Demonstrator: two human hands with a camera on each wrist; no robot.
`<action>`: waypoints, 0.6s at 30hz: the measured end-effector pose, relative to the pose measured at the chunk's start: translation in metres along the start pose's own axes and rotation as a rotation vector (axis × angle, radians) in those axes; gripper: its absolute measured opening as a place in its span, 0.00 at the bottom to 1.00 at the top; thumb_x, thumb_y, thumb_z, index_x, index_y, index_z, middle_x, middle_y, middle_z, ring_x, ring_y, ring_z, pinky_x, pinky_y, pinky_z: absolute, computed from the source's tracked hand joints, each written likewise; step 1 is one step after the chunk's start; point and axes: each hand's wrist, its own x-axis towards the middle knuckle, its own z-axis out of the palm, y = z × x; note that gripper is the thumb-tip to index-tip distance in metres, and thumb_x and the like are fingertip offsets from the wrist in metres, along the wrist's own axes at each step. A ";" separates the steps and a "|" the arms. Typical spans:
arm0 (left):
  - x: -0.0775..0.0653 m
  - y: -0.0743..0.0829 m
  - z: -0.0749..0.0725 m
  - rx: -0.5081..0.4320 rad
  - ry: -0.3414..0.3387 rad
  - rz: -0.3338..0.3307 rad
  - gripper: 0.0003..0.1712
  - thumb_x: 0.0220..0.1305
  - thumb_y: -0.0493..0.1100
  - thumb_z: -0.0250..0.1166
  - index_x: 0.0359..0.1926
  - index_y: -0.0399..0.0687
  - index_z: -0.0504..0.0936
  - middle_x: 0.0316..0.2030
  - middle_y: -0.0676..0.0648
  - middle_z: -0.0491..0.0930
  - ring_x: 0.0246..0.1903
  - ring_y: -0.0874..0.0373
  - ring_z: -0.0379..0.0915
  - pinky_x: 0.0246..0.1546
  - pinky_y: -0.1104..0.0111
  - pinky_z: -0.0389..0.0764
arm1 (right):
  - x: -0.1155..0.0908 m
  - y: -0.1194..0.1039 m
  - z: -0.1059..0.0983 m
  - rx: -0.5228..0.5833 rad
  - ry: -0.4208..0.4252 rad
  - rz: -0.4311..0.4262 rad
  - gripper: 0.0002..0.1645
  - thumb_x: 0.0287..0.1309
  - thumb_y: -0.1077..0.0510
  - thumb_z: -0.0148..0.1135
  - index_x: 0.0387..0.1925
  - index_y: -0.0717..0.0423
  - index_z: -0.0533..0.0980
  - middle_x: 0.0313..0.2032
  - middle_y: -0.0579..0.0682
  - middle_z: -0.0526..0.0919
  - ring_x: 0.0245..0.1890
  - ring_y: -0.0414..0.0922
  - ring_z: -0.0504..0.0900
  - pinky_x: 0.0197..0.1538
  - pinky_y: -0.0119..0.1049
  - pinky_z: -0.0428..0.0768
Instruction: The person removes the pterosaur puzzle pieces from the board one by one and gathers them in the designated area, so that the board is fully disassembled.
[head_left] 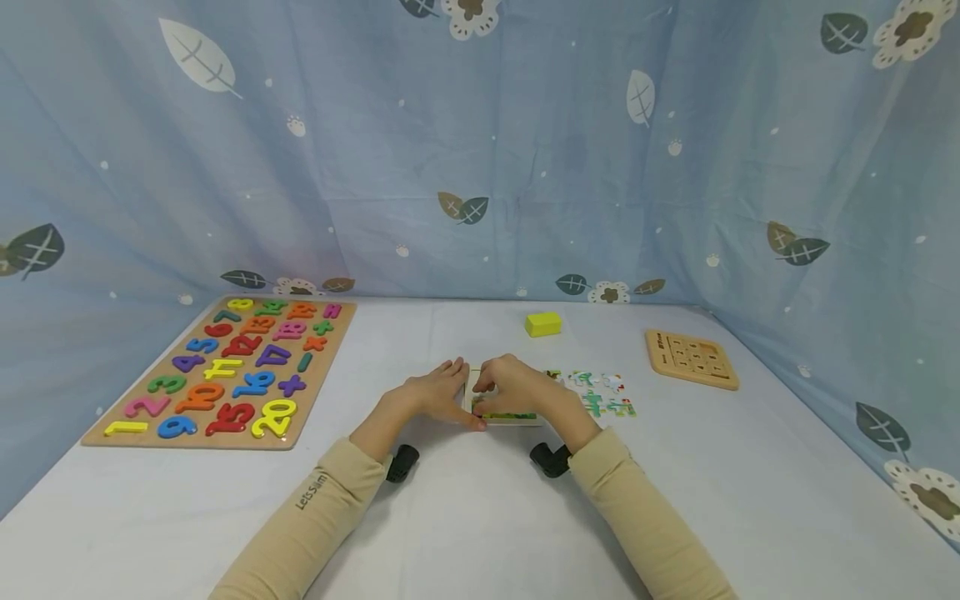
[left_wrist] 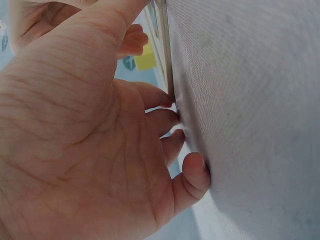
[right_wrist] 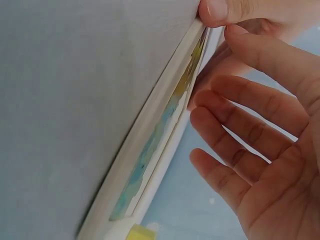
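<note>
In the head view a shallow white-framed jigsaw puzzle tray (head_left: 517, 422) lies on the table, with green pieces along its near side. My left hand (head_left: 435, 394) is spread at its left side, thumb at the near left corner. In the left wrist view, its fingertips (left_wrist: 167, 120) rest on the cloth beside the tray's edge. Over the tray's left part is my right hand (head_left: 517, 387), fingers bent down. The right wrist view shows its thumb tip close to the corner, by the left thumb (right_wrist: 215, 11), and the other fingers loosely curved above the pieces (right_wrist: 150, 155).
Loose jigsaw pieces (head_left: 600, 393) lie right of the tray. A yellow block (head_left: 543, 324) sits behind it. A wooden number board (head_left: 307, 417) covers the left of the table, and a small wooden number puzzle (head_left: 692, 358) lies at the right. Blue curtain hangs behind.
</note>
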 end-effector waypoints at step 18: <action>0.000 0.000 0.000 0.007 0.000 0.005 0.64 0.54 0.69 0.65 0.76 0.40 0.42 0.76 0.41 0.39 0.76 0.47 0.35 0.65 0.37 0.54 | 0.003 -0.001 0.005 -0.035 -0.049 -0.003 0.14 0.54 0.61 0.69 0.42 0.63 0.84 0.36 0.52 0.81 0.30 0.37 0.73 0.35 0.25 0.73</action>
